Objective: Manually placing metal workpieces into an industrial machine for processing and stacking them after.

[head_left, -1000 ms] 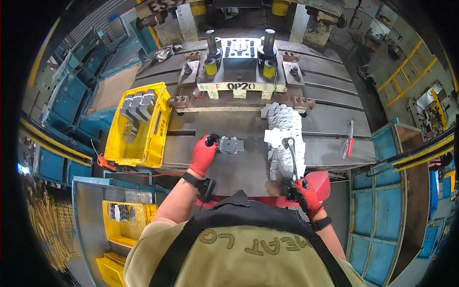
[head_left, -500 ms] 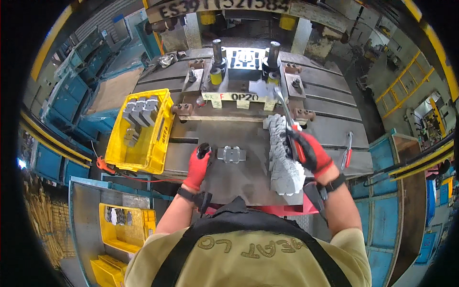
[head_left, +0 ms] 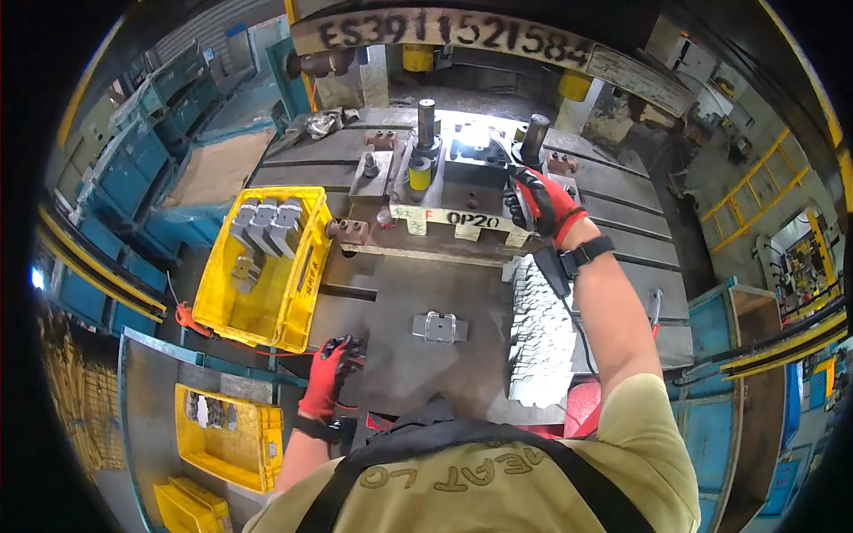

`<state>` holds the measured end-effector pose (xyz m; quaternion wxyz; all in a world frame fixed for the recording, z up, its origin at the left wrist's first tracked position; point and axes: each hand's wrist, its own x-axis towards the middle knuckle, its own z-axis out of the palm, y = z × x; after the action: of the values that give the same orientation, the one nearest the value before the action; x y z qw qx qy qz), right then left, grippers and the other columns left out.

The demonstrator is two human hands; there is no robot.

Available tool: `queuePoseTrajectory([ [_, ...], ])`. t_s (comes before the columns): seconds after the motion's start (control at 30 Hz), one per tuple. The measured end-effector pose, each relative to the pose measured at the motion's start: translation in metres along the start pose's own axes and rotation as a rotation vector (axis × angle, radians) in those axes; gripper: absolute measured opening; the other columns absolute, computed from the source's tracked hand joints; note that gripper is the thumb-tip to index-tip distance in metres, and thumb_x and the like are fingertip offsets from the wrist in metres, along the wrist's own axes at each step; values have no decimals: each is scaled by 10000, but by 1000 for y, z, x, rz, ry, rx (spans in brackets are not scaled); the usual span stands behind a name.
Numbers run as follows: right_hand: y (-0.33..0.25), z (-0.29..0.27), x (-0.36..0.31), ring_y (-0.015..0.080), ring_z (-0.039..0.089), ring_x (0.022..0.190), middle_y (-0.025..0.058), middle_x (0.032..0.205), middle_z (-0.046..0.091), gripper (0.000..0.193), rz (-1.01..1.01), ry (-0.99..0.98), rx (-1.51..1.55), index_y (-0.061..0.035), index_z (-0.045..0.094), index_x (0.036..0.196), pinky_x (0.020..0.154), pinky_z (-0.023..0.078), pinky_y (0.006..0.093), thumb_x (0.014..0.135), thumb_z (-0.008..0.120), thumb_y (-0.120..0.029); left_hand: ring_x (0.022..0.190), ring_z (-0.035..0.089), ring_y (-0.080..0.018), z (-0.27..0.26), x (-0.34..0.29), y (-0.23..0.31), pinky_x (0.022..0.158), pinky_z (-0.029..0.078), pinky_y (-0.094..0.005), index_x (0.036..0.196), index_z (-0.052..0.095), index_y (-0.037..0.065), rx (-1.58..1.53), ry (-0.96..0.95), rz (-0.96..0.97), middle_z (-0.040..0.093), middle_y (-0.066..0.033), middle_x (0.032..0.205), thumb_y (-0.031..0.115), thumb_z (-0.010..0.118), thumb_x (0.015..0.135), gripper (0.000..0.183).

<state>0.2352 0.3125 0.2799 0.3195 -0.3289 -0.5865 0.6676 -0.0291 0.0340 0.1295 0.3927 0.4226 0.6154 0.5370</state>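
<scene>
My right hand (head_left: 544, 206), in a red and black glove, is closed at the right front of the press die (head_left: 474, 197). It grips the long-nosed pliers (head_left: 505, 149), their grey jaws reaching over the die beside the bright spot; the handles are mostly hidden by the glove. My left hand (head_left: 327, 373), gloved likewise, hangs low at the table's near left edge with fingers curled. Whatever it holds, if anything, cannot be made out. A small grey stamped metal part (head_left: 440, 327) lies flat on the plate between my hands. Under my right forearm runs a row of stacked stamped sheets (head_left: 540, 342).
Two dark guide posts (head_left: 535, 138) rise from the die, beneath the lettered press beam (head_left: 462, 31). A yellow crate (head_left: 306, 306) holding several grey parts stands at left. Another red-handled tool (head_left: 657, 311) lies at right. A second yellow crate (head_left: 267, 449) sits lower left.
My right hand has moved forward from the stacked sheets to the die with the pliers. My left hand has drawn back and left, away from the metal part. The view has shifted.
</scene>
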Motion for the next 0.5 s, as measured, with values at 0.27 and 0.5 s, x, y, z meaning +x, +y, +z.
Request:
queuePoseTrajectory([
  [0.27,11,-1,9,108,424,514,-2,612,470,272,30,138,-430,-69,492,846,484,345,233,806,362,-304,595,513,-119,-38,-28,-35,529,414,-225,837,496,24,103,100,-16,533,-52,687,211,446,768,205],
  [0.5,23,-2,-45,69,415,508,-17,583,434,205,-255,151,-121,-55,504,831,453,326,209,793,416,-236,651,520,-159,-29,-38,-78,535,442,-274,890,487,25,74,-145,-448,523,-85,786,266,482,741,283],
])
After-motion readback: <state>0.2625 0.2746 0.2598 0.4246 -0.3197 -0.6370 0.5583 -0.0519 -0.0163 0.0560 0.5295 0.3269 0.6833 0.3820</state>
